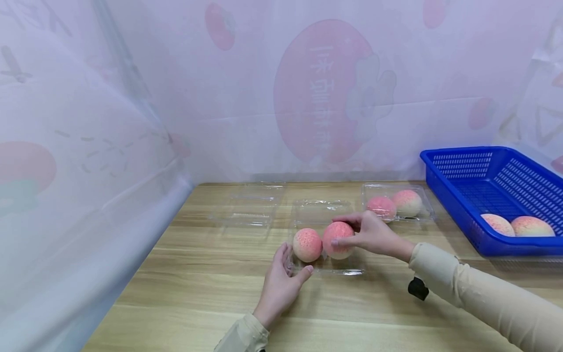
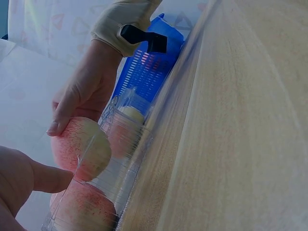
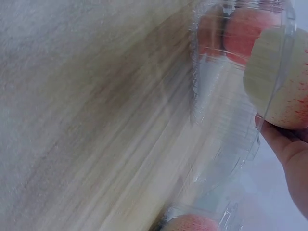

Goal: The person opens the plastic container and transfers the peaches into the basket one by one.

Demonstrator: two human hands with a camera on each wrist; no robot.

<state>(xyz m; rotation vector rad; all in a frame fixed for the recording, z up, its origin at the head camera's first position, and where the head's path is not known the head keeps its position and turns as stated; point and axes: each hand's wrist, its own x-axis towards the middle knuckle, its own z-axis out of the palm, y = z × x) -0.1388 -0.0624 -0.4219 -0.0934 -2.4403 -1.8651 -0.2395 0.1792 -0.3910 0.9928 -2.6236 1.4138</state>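
Note:
My right hand [image 1: 374, 236] grips a pink-and-cream peach [image 1: 338, 240], thumb on its near side and fingers behind it. This peach is low in the right half of a clear plastic box [image 1: 347, 272], whose lid stands folded back. Beside it in the left half sits another peach [image 1: 307, 245]. My left hand [image 1: 281, 286] holds the box at its front left corner, its thumb [image 2: 53, 177] on the rim in the left wrist view. In the right wrist view, the gripped peach [image 3: 293, 91] shows through the box wall, with the fingers under its edge.
Behind and right stands a second clear box [image 1: 424, 208] with two peaches [image 1: 407, 203]. A third clear box [image 1: 248, 217] lies at the back left. At the right, a blue basket [image 1: 457, 215] contains more peaches [image 1: 532, 227]. White printed sheets enclose the wooden table [image 1: 198, 293].

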